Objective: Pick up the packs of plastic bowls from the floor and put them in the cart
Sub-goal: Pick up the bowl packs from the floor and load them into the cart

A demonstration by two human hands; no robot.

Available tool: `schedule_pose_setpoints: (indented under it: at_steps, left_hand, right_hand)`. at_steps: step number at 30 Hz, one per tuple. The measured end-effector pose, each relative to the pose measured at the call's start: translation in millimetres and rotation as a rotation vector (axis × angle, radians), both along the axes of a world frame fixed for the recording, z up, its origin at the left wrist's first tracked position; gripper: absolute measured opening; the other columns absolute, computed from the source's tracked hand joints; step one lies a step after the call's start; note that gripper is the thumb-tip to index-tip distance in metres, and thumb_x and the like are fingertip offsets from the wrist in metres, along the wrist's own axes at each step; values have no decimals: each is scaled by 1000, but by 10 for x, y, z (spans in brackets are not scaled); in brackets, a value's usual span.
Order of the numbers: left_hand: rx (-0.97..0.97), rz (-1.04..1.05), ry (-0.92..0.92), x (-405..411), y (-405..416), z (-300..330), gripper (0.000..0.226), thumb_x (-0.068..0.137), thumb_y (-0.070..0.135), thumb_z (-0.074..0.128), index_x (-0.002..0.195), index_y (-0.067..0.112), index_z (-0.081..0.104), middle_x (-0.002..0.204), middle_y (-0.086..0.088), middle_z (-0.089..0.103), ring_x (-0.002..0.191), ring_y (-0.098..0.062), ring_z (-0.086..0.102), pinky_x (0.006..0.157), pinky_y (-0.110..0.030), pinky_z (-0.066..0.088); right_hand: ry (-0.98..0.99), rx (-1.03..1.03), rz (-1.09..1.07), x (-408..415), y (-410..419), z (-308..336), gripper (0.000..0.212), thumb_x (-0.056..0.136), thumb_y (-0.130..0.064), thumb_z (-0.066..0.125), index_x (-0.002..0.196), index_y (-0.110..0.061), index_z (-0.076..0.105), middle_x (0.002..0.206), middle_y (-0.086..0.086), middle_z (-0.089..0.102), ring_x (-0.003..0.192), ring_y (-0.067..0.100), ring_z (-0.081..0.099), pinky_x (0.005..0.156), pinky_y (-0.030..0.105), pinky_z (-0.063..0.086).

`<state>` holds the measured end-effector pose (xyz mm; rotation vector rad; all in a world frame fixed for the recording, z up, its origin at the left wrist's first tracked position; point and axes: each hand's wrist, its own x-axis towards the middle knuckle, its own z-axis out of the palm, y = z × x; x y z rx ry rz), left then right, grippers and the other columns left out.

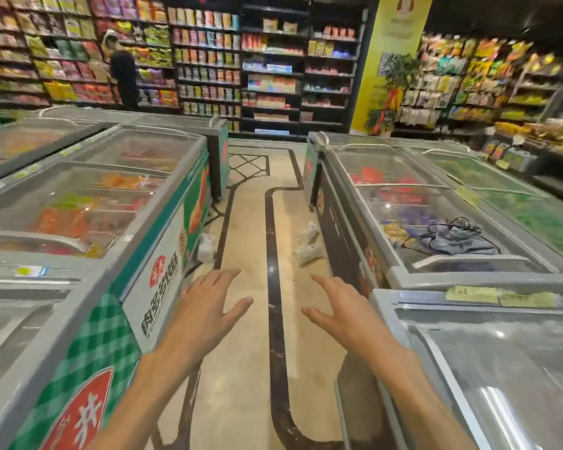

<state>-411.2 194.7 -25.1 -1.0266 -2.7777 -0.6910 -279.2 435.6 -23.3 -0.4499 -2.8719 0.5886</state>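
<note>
Packs of plastic bowls lie on the aisle floor ahead. One clear pack (205, 246) leans against the base of the left freezer. Two more packs (307, 246) lie beside the base of the right freezer. My left hand (205, 303) and my right hand (342, 306) are stretched forward over the floor, fingers spread, holding nothing. Both hands are well short of the packs. No cart is in view.
Glass-topped chest freezers (88, 203) (436, 222) line both sides of a narrow tiled aisle (251, 228). A grey bag with black cords (459, 237) rests on the right freezer lid. Stocked shelves (273, 66) close the far end, where a person (122, 73) stands at the left.
</note>
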Motion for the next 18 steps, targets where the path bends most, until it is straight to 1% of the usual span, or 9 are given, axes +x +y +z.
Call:
schedule_pose_setpoints:
  at_steps: [3,5,7,11,15,18]
  left_hand:
    - [34,1,1,-1015,235,-74,68,97,65,47,155,32,37,154,9,46,143,-15,41,118,-44,35]
    - [31,-22,-12,-1667,442,-59,68,96,66,45,154,32,37,153,9,47,142,-15,43,117,-44,37]
    - [27,-46,-15,-2283,713,-8,68,96,68,45,155,34,36,153,10,46,141,-14,43,117,-42,36]
    - [32,-85,-11,-3395,1250,40,67,96,67,46,154,34,35,150,11,48,139,-12,44,115,-38,36]
    - [29,-128,-35,-4507,1701,-69,67,96,66,48,154,37,34,152,12,47,141,-10,42,115,-36,34]
    - [16,-142,-51,-5407,2077,-186,65,97,64,48,154,37,33,152,11,46,141,-11,41,115,-34,34]
  right_hand:
    - [0,30,-31,-891,247,-28,69,93,-60,57,152,-34,34,147,-4,52,131,17,53,105,41,48]
    - [-6,17,-66,-1457,416,16,69,92,-60,57,152,-36,33,149,-8,50,133,15,51,107,46,48]
    - [-2,14,-107,-2005,632,77,68,91,-62,57,151,-39,33,148,-11,50,133,13,51,107,45,48]
    - [-8,38,-153,-3039,1117,143,68,91,-63,56,151,-36,36,145,-11,52,130,13,52,105,41,49]
    - [23,1,-193,-4112,1581,64,70,92,-60,59,152,-35,34,149,-11,48,134,10,49,109,35,44]
    - [45,-37,-215,-4975,1959,-80,71,92,-59,59,153,-38,30,149,-10,47,133,11,50,108,35,44]
